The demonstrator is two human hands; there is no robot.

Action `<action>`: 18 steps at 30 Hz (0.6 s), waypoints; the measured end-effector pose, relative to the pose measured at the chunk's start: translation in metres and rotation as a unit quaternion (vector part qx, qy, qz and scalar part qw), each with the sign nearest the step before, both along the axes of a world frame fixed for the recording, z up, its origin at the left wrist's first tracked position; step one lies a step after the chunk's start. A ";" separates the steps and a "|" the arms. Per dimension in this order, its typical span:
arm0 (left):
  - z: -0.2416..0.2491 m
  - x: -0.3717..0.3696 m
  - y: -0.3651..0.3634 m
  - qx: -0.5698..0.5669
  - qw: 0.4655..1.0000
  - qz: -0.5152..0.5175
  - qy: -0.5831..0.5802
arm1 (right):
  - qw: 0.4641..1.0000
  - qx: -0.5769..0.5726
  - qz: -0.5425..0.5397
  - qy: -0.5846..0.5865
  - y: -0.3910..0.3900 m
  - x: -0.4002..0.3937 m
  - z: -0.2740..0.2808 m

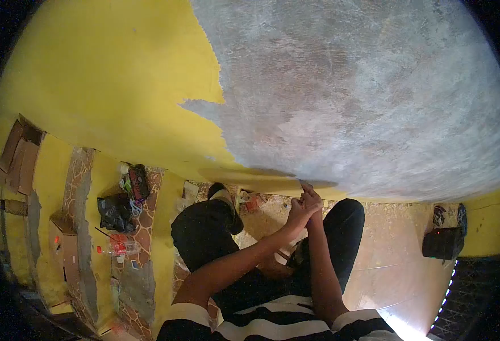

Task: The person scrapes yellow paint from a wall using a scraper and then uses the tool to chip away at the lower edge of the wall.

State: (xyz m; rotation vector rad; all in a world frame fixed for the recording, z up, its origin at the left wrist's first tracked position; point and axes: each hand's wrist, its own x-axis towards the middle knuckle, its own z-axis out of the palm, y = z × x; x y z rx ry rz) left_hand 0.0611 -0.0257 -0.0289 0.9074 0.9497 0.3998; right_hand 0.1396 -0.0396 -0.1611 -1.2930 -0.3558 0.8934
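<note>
My left hand (pixel 301 211) and my right hand (pixel 312 197) are together in front of my knees, close to the lower part of the wall. Their fingers look closed and overlap each other. A thin, small tip seems to stick out above the fingers toward the wall, but what it belongs to is hidden. Beyond the hands rises a wall of bare grey plaster (pixel 341 102). Yellow paint (pixel 119 74) covers its left side, ending in a ragged edge.
My bent legs in dark trousers (pixel 204 233) flank the hands. Yellow steps at left hold a black plastic bag (pixel 116 212), a clear plastic bottle (pixel 122 245) and cardboard boxes (pixel 63 250). On the tiled floor (pixel 398 250), a black box-shaped object (pixel 442 243) stands at right.
</note>
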 end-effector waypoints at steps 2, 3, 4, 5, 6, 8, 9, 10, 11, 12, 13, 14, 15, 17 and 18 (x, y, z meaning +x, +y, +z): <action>-0.008 -0.001 -0.001 -0.006 1.000 -0.005 0.017 | 0.999 -0.015 0.001 -0.045 -0.001 -0.001 0.005; -0.019 0.000 0.001 -0.040 0.998 0.000 0.039 | 0.999 -0.034 0.021 -0.010 -0.001 0.001 0.005; -0.030 0.001 0.001 -0.072 0.996 0.006 0.061 | 0.997 -0.052 0.041 0.025 0.000 0.003 0.005; -0.026 0.000 0.002 -0.069 0.996 0.008 0.059 | 0.998 -0.049 0.043 0.024 0.003 0.004 0.009; -0.022 -0.001 0.002 -0.053 0.997 0.002 0.047 | 0.998 -0.045 0.040 0.019 0.006 0.004 0.013; -0.017 -0.005 0.004 -0.036 0.999 -0.003 0.038 | 0.999 -0.038 0.031 0.014 0.009 -0.001 0.021; -0.015 -0.006 0.006 -0.038 0.999 -0.011 0.028 | 0.999 -0.035 0.022 0.013 0.008 -0.003 0.026; -0.013 -0.007 0.007 -0.041 0.999 -0.021 0.018 | 0.999 -0.032 0.012 0.013 0.006 -0.005 0.030; -0.012 -0.005 0.007 -0.041 0.999 -0.025 0.020 | 0.999 -0.032 0.009 0.014 0.006 -0.005 0.049; -0.012 -0.003 0.005 -0.026 0.999 -0.016 0.013 | 0.998 -0.041 0.016 0.041 0.007 -0.005 0.081; -0.011 -0.001 0.003 -0.012 1.000 -0.007 0.005 | 0.996 -0.051 0.025 0.067 0.006 -0.005 0.096; -0.008 -0.001 0.001 -0.014 1.000 -0.008 0.006 | 0.996 -0.053 0.023 0.068 0.004 -0.004 0.088; -0.004 -0.001 0.000 -0.010 1.000 -0.002 0.012 | 0.996 -0.055 0.025 0.064 0.002 -0.003 0.080; -0.006 0.001 0.000 -0.004 1.000 0.008 0.017 | 0.997 -0.055 0.029 0.051 -0.001 -0.001 0.068; -0.016 0.003 -0.002 -0.005 1.000 0.014 0.001 | 0.997 -0.054 0.030 0.042 -0.002 -0.001 0.065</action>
